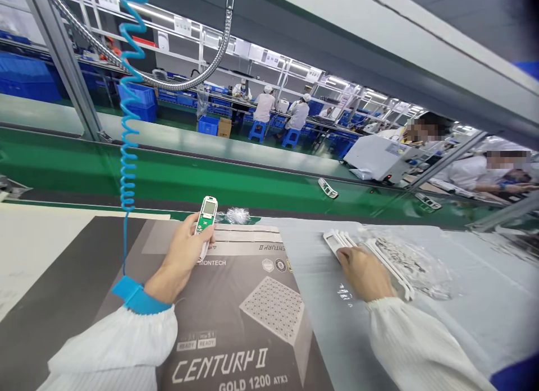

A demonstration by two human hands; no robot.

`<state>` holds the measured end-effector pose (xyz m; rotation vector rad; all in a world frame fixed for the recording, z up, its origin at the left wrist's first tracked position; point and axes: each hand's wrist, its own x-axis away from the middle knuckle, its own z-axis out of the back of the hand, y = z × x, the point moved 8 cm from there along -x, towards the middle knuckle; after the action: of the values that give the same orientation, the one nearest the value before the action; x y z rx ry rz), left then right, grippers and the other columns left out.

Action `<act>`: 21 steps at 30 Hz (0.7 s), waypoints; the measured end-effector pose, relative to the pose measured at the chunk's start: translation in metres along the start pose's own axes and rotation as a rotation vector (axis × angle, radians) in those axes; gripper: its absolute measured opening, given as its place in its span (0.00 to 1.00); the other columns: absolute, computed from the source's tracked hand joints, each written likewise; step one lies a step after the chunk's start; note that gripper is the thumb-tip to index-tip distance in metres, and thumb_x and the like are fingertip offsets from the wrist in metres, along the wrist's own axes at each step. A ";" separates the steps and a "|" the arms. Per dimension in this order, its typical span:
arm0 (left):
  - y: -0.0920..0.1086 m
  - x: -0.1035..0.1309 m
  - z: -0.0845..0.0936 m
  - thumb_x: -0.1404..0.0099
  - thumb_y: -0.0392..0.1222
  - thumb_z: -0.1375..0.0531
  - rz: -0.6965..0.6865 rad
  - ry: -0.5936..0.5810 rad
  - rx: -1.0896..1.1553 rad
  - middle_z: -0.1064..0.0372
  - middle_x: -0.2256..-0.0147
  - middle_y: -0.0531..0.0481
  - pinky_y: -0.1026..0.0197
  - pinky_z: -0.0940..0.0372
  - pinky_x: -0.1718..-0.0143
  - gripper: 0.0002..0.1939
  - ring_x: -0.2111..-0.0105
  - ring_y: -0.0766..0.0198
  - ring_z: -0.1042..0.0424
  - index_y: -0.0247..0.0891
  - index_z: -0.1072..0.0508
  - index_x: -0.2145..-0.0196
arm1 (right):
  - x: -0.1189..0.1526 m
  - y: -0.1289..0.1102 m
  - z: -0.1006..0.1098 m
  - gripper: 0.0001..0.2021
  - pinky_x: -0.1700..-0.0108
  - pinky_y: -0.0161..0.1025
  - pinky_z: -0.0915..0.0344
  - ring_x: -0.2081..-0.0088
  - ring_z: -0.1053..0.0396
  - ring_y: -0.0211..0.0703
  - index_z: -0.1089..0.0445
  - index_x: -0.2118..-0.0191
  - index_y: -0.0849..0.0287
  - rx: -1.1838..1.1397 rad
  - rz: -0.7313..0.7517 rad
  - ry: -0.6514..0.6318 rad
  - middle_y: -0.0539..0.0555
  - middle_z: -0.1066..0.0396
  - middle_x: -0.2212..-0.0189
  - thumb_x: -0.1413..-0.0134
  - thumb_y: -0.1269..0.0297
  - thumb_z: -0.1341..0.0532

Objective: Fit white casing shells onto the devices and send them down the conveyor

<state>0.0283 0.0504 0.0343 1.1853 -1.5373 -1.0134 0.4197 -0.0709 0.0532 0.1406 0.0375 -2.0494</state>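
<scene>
My left hand (185, 248) is closed around a white handset casing (213, 202) with a green circuit board (206, 225) and a small grey screen (209, 209), held upright above the printed cardboard. My right hand (365, 272) grips the near edge of a white plastic casing (332, 242) at the left end of a row of similar casings (389, 265). Its fingertips are partly hidden. Small clear-looking parts (345, 293) lie left of the right hand. A blue wrist strap (141, 295) with a coiled cord circles my left wrist.
A clear plastic bag of small parts (408, 259) lies beyond the casing row. Crumpled plastic (238, 215) sits at the cardboard's (227, 318) far edge. On the green belt (269, 189) are two handset boards (327, 188). A coiled blue cord (127, 155) hangs at left. Co-workers (484, 169) sit across.
</scene>
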 end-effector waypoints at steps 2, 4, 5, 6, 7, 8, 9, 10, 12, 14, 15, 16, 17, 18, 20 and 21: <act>0.000 0.000 0.000 0.47 0.44 0.33 0.007 -0.001 0.006 0.31 0.71 0.53 0.66 0.38 0.73 0.25 0.74 0.69 0.34 0.35 0.31 0.52 | -0.002 0.000 -0.004 0.15 0.64 0.43 0.38 0.64 0.26 0.52 0.24 0.63 0.55 -0.042 0.018 -0.035 0.57 0.23 0.69 0.38 0.60 0.49; 0.001 0.000 -0.001 0.46 0.43 0.34 0.008 -0.004 0.006 0.31 0.71 0.53 0.66 0.38 0.73 0.24 0.74 0.69 0.34 0.35 0.31 0.52 | -0.002 0.004 -0.001 0.15 0.62 0.42 0.37 0.63 0.26 0.51 0.24 0.59 0.56 -0.072 0.005 0.025 0.57 0.22 0.66 0.38 0.59 0.48; 0.002 0.000 -0.001 0.46 0.43 0.34 0.006 -0.008 0.002 0.32 0.71 0.53 0.66 0.38 0.73 0.24 0.75 0.69 0.34 0.36 0.31 0.52 | -0.002 0.007 0.003 0.16 0.61 0.43 0.37 0.62 0.26 0.52 0.25 0.57 0.57 -0.064 -0.013 0.076 0.58 0.22 0.62 0.38 0.59 0.49; 0.002 0.001 -0.002 0.45 0.43 0.34 0.002 -0.008 0.000 0.32 0.72 0.54 0.65 0.38 0.73 0.24 0.75 0.69 0.34 0.36 0.31 0.52 | -0.002 0.010 0.005 0.17 0.61 0.44 0.38 0.61 0.26 0.53 0.25 0.57 0.58 -0.041 -0.029 0.119 0.60 0.23 0.60 0.38 0.60 0.50; 0.003 0.001 -0.002 0.45 0.43 0.34 -0.003 -0.008 -0.001 0.32 0.72 0.54 0.65 0.38 0.73 0.23 0.75 0.69 0.34 0.36 0.31 0.52 | -0.001 0.011 0.007 0.18 0.61 0.45 0.38 0.61 0.27 0.54 0.25 0.57 0.59 -0.009 -0.034 0.142 0.61 0.24 0.59 0.38 0.60 0.51; 0.004 0.001 -0.002 0.45 0.43 0.34 -0.006 -0.007 0.001 0.32 0.72 0.54 0.66 0.38 0.72 0.23 0.75 0.69 0.34 0.36 0.31 0.52 | 0.000 0.010 0.006 0.18 0.62 0.45 0.39 0.61 0.27 0.54 0.25 0.59 0.58 0.024 -0.020 0.136 0.61 0.25 0.59 0.38 0.61 0.52; 0.004 0.002 -0.002 0.45 0.43 0.34 -0.007 -0.008 0.003 0.32 0.72 0.54 0.66 0.38 0.72 0.23 0.75 0.69 0.34 0.36 0.30 0.53 | 0.000 0.008 0.002 0.19 0.63 0.45 0.39 0.62 0.27 0.54 0.25 0.62 0.58 0.044 0.008 0.105 0.61 0.25 0.61 0.37 0.60 0.53; 0.004 0.002 -0.003 0.46 0.43 0.34 -0.003 -0.011 0.006 0.32 0.73 0.54 0.66 0.39 0.73 0.23 0.75 0.69 0.34 0.36 0.30 0.53 | 0.001 0.004 -0.002 0.19 0.64 0.45 0.40 0.63 0.28 0.54 0.25 0.66 0.57 0.046 0.047 0.066 0.60 0.25 0.64 0.37 0.59 0.53; 0.004 0.003 -0.003 0.46 0.43 0.33 0.012 -0.018 0.011 0.33 0.74 0.55 0.66 0.41 0.75 0.23 0.76 0.69 0.35 0.36 0.30 0.53 | 0.001 -0.002 -0.008 0.21 0.64 0.45 0.40 0.65 0.28 0.52 0.27 0.71 0.55 0.021 0.117 0.030 0.58 0.26 0.68 0.36 0.57 0.54; 0.003 0.003 -0.003 0.47 0.43 0.33 0.026 -0.019 0.024 0.32 0.73 0.54 0.67 0.42 0.75 0.23 0.77 0.70 0.35 0.36 0.30 0.53 | -0.002 -0.003 -0.009 0.20 0.63 0.45 0.39 0.65 0.28 0.52 0.27 0.70 0.55 -0.017 0.122 0.068 0.58 0.25 0.66 0.36 0.56 0.52; 0.003 0.003 -0.003 0.47 0.43 0.33 0.029 -0.019 0.035 0.30 0.71 0.53 0.66 0.41 0.75 0.23 0.77 0.70 0.35 0.36 0.30 0.53 | -0.006 -0.001 -0.010 0.18 0.63 0.45 0.39 0.65 0.28 0.52 0.26 0.68 0.55 -0.035 0.103 0.088 0.59 0.25 0.65 0.38 0.56 0.50; 0.003 0.002 -0.003 0.47 0.42 0.33 0.028 -0.021 0.051 0.29 0.68 0.51 0.66 0.40 0.75 0.23 0.76 0.71 0.34 0.36 0.30 0.53 | -0.011 0.001 -0.011 0.15 0.64 0.44 0.38 0.65 0.28 0.52 0.26 0.67 0.55 -0.053 0.087 0.088 0.59 0.25 0.65 0.40 0.55 0.47; 0.003 0.002 -0.003 0.47 0.41 0.33 0.025 -0.027 0.068 0.27 0.66 0.50 0.66 0.39 0.74 0.24 0.76 0.71 0.34 0.36 0.30 0.53 | -0.017 0.002 -0.013 0.13 0.65 0.44 0.38 0.66 0.28 0.52 0.26 0.67 0.55 -0.077 0.078 0.076 0.58 0.25 0.66 0.43 0.55 0.44; 0.003 0.002 -0.004 0.47 0.41 0.33 0.020 -0.038 0.083 0.27 0.64 0.49 0.65 0.38 0.73 0.24 0.76 0.71 0.33 0.36 0.31 0.52 | -0.023 0.002 -0.015 0.10 0.67 0.44 0.39 0.69 0.28 0.51 0.26 0.70 0.55 -0.107 0.079 0.055 0.58 0.25 0.70 0.47 0.55 0.40; 0.004 0.001 -0.007 0.46 0.41 0.33 0.003 -0.072 0.108 0.27 0.62 0.48 0.65 0.37 0.72 0.25 0.75 0.71 0.32 0.37 0.32 0.51 | -0.037 0.000 -0.015 0.10 0.72 0.42 0.41 0.76 0.32 0.48 0.29 0.79 0.54 -0.175 0.104 0.031 0.55 0.29 0.80 0.57 0.57 0.33; 0.004 0.001 -0.008 0.45 0.41 0.33 -0.003 -0.092 0.112 0.27 0.62 0.47 0.65 0.37 0.72 0.24 0.75 0.70 0.32 0.36 0.33 0.51 | -0.043 -0.001 -0.010 0.12 0.74 0.42 0.43 0.80 0.34 0.46 0.32 0.84 0.54 -0.212 0.118 0.064 0.54 0.32 0.83 0.61 0.58 0.31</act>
<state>0.0355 0.0495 0.0401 1.2328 -1.6842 -1.0066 0.4393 -0.0312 0.0484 0.0739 0.2783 -1.9089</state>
